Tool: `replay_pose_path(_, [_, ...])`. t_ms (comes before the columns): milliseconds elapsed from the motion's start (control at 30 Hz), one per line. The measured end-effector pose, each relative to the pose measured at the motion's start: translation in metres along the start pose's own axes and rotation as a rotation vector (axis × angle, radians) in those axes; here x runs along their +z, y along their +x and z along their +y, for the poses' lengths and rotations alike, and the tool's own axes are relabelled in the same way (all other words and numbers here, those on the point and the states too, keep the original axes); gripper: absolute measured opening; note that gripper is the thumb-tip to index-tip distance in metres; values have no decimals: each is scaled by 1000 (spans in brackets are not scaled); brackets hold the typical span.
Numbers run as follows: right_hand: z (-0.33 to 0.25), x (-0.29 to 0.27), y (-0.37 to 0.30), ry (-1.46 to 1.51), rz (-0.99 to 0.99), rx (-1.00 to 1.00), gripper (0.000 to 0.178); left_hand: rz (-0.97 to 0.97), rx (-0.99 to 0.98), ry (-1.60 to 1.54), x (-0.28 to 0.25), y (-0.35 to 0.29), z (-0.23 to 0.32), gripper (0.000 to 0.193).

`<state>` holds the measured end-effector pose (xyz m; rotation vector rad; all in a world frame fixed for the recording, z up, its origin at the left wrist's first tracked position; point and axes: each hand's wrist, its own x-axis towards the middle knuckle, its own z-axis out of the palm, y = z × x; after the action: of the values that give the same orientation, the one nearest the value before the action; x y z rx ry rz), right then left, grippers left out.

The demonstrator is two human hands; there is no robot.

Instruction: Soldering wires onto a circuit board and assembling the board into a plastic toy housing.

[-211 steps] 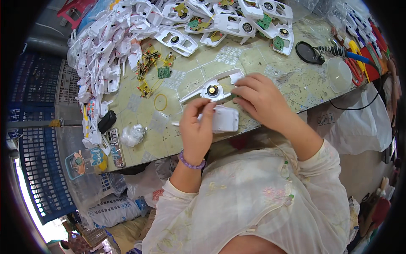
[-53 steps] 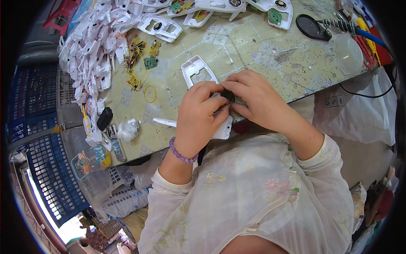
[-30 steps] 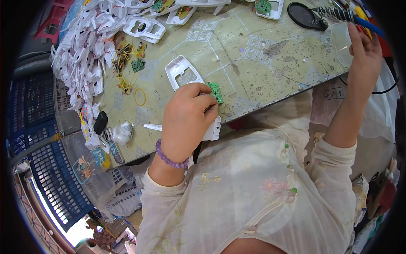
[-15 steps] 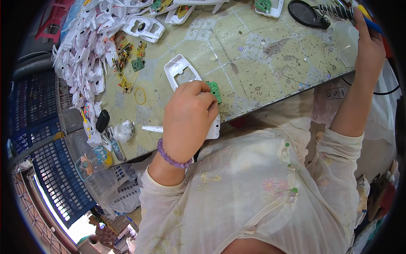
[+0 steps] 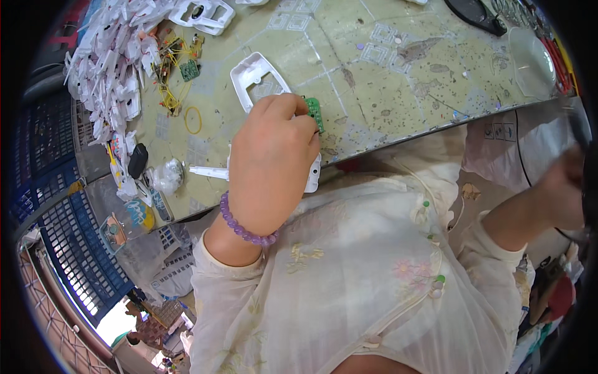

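Observation:
My left hand (image 5: 274,134), with a purple bead bracelet at its wrist, is closed on a small green circuit board (image 5: 314,112) near the table's front edge. The fingers hide most of the board. Just beyond the fingers lies a white plastic frame (image 5: 243,81) with a cut-out. A white plastic housing (image 5: 313,177) sits under the palm, and a narrow white arm (image 5: 208,171) sticks out to the left. Off the table's right end, my right hand (image 5: 560,190) is blurred at the picture's rim. A dark smeared shape rises beside it, too unclear to name.
White plastic parts (image 5: 115,68) are heaped at the left. Beside them lie wired green boards (image 5: 189,70) and a yellow rubber band (image 5: 193,120). A clear plastic dish (image 5: 531,62) and a black ring-shaped stand (image 5: 476,14) are at the right. A black cable (image 5: 518,149) hangs over the edge.
My right hand has dropped from the coiled spring holder and blue handle at the far right to below table level. My left hand keeps its hold on the board; the view has shifted slightly.

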<state>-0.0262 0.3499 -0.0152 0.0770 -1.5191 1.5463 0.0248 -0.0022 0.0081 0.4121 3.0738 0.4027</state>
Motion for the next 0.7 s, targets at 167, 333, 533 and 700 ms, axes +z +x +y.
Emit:
replay_pose_path(167, [-5,42,-104,327,-465,295,18,-8,7,32,3,1,-3,5])
replay_pose_path(333, [-10,61,-126,352,-586,401,19,-1,4,15,1,0,-2,6])
replay_pose_path(533, [-1,67,-132,464,-655,328,12,-2,3,16,0,0,1,6])
replay_pose_path(700, [-1,65,-132,465,-672,343,13,3,-1,15,0,1,1,10])
